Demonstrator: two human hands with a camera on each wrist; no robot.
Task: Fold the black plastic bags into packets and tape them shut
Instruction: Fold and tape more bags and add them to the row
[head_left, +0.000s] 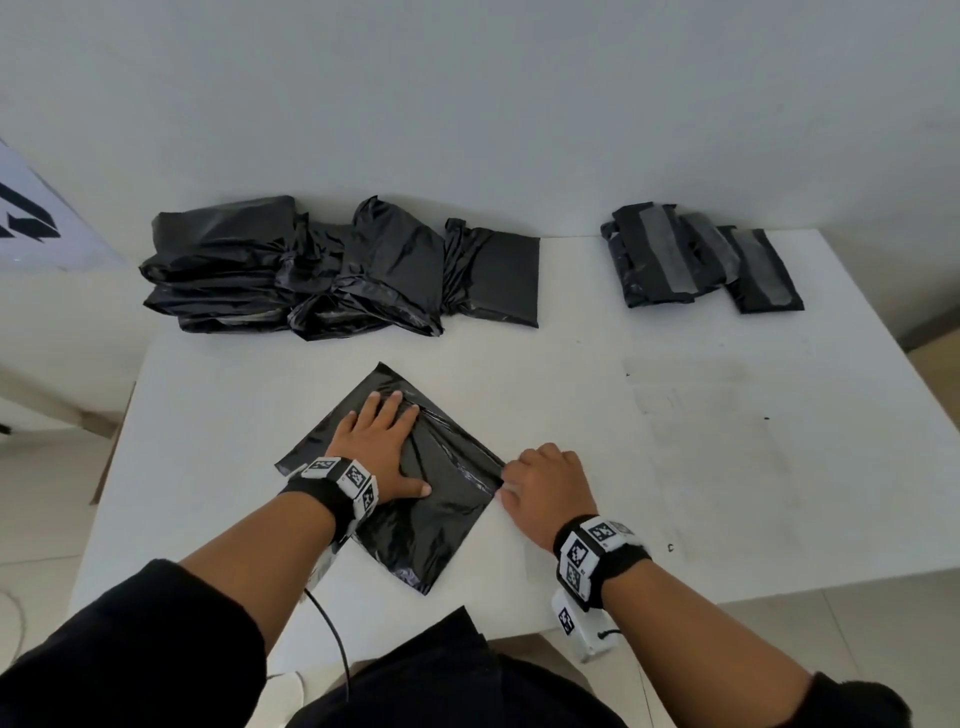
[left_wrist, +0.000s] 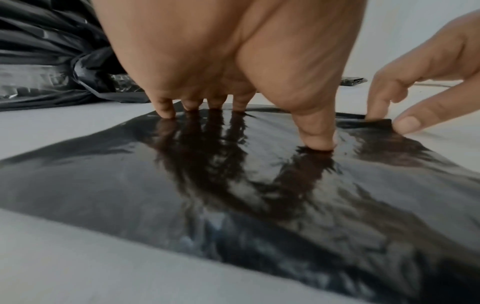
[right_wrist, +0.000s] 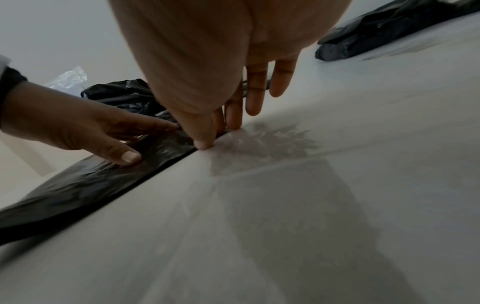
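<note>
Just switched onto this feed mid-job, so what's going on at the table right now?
A person is folding one black plastic bag on the white table. The left hand presses it flat with spread fingers, while the right hand pinches its right corner. No tape is on this bag yet. Unfolded bags are heaped at the back left; finished taped packets lie at the back right.

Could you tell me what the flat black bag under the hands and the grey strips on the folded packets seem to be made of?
Flat black bag: thin glossy plastic film, apparently; it mirrors the fingers and wrinkles finely. Grey strips: probably matte adhesive tape, dull and flat along the black packets.
</note>
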